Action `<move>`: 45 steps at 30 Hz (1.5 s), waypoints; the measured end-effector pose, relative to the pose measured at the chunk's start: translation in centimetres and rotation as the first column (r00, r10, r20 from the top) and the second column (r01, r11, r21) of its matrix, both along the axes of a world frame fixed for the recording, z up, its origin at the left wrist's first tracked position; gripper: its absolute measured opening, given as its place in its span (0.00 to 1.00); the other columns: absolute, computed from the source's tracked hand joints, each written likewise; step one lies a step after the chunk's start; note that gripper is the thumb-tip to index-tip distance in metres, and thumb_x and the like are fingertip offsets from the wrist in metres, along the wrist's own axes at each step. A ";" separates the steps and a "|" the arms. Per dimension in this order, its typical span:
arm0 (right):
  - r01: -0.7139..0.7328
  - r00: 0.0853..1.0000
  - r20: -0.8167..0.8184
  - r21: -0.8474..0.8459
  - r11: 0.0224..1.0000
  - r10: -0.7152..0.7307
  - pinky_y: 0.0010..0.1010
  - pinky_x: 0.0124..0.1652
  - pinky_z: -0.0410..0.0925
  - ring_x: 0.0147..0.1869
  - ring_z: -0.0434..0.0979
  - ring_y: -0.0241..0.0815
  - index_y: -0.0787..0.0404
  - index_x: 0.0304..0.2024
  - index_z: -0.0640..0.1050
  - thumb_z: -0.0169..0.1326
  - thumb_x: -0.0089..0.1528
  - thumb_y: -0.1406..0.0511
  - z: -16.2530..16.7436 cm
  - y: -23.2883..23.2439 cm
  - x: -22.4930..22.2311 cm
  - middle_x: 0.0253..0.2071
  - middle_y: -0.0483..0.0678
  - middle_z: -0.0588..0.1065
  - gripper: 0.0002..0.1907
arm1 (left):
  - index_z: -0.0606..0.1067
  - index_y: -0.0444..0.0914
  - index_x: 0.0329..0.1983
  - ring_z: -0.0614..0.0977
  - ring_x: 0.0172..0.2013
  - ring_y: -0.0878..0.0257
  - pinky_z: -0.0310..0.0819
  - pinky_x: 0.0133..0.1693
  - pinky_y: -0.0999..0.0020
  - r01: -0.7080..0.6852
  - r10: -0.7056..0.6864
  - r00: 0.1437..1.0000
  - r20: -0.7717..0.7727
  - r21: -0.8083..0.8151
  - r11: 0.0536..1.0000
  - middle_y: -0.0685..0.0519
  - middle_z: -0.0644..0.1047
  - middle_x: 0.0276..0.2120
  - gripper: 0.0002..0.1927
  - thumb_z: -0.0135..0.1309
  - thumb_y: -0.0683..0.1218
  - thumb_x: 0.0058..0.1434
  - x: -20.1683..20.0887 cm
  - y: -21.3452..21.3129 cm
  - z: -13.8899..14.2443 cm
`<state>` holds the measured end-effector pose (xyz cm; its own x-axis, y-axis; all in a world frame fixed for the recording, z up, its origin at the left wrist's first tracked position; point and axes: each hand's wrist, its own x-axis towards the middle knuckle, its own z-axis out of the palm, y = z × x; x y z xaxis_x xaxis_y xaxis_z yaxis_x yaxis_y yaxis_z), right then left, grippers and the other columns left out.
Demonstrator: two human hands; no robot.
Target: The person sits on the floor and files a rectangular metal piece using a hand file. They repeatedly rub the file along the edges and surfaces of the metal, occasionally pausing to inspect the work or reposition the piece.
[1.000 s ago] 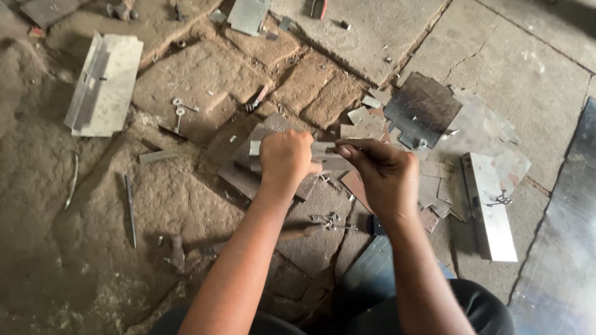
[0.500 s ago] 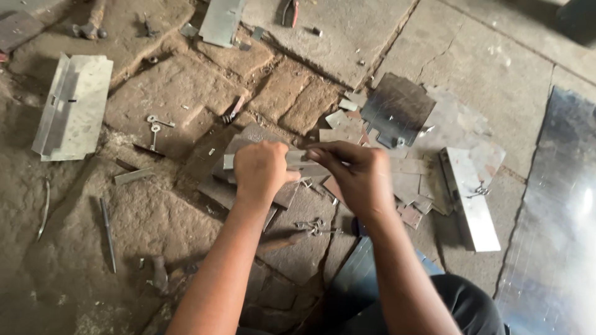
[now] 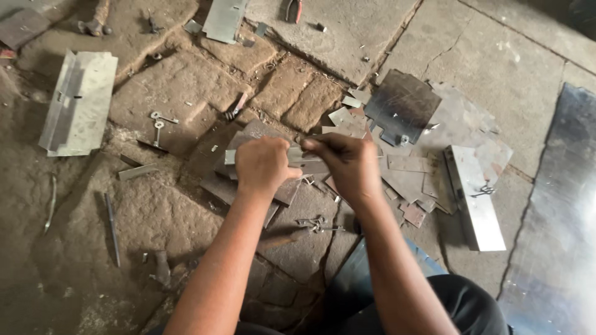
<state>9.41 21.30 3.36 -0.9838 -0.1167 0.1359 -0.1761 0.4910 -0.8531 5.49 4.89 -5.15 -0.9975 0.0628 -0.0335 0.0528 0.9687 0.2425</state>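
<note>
My left hand [image 3: 264, 164] and my right hand [image 3: 347, 164] both grip one narrow strip of grey sheet metal [image 3: 298, 156], held level just above the stone floor. The left hand's fingers wrap the strip's left part, whose end [image 3: 230, 157] sticks out past the knuckles. Pinched fingers of the right hand hold the strip's right part. Under the hands lies a dark flat metal plate [image 3: 248, 133]. How the strip ends under the right hand is hidden.
A folded metal box piece [image 3: 79, 101] lies at the left, another [image 3: 477, 198] at the right beside several cut sheet scraps [image 3: 406, 105]. Two keys [image 3: 158, 121], a thin rod [image 3: 112, 226], a small ring of bits [image 3: 313, 223] and a large sheet [image 3: 552, 248] lie around.
The view has shifted, so the floor items sit a little differently in frame. Both hands keep the same grip on the strip, close together.
</note>
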 end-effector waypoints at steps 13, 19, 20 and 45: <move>-0.037 0.997 -0.071 -0.110 0.993 0.029 0.24 0.39 0.74 0.38 0.80 0.30 0.59 0.44 0.86 0.64 0.62 0.65 -0.1 -0.1 0.2 0.36 0.43 0.85 0.08 | 0.81 0.43 0.30 0.83 0.24 0.59 0.76 0.27 0.60 -0.007 0.007 1.000 0.027 -0.004 1.000 0.54 0.79 0.21 0.27 0.70 0.69 0.46 0.2 -0.1 -0.2; -0.082 0.990 -0.125 -0.081 0.993 0.071 0.24 0.40 0.74 0.38 0.81 0.30 0.59 0.44 0.86 0.62 0.64 0.62 -1.1 -0.3 -0.1 0.36 0.44 0.85 0.09 | 0.82 0.44 0.29 0.81 0.24 0.57 0.75 0.26 0.61 0.042 -0.030 0.974 -0.225 0.048 0.998 0.53 0.80 0.22 0.28 0.74 0.66 0.34 0.4 -0.5 -0.5; -0.102 0.984 -0.157 -0.118 0.988 0.083 0.24 0.41 0.75 0.40 0.82 0.29 0.60 0.44 0.85 0.62 0.64 0.62 -1.2 -0.2 -0.1 0.37 0.44 0.85 0.10 | 0.82 0.45 0.31 0.81 0.23 0.57 0.75 0.25 0.61 0.033 -0.018 0.979 -0.202 0.070 0.997 0.53 0.80 0.21 0.26 0.74 0.65 0.35 0.3 -0.5 -0.5; 0.001 0.994 -0.106 0.054 0.999 0.004 0.30 0.36 0.74 0.35 0.82 0.35 0.59 0.43 0.86 0.63 0.62 0.62 -1.6 1.0 0.5 0.34 0.47 0.85 0.10 | 0.79 0.43 0.29 0.78 0.18 0.63 0.69 0.20 0.66 0.017 -0.017 1.000 -0.002 -0.034 0.999 0.54 0.78 0.18 0.27 0.72 0.67 0.42 0.0 -0.5 -0.8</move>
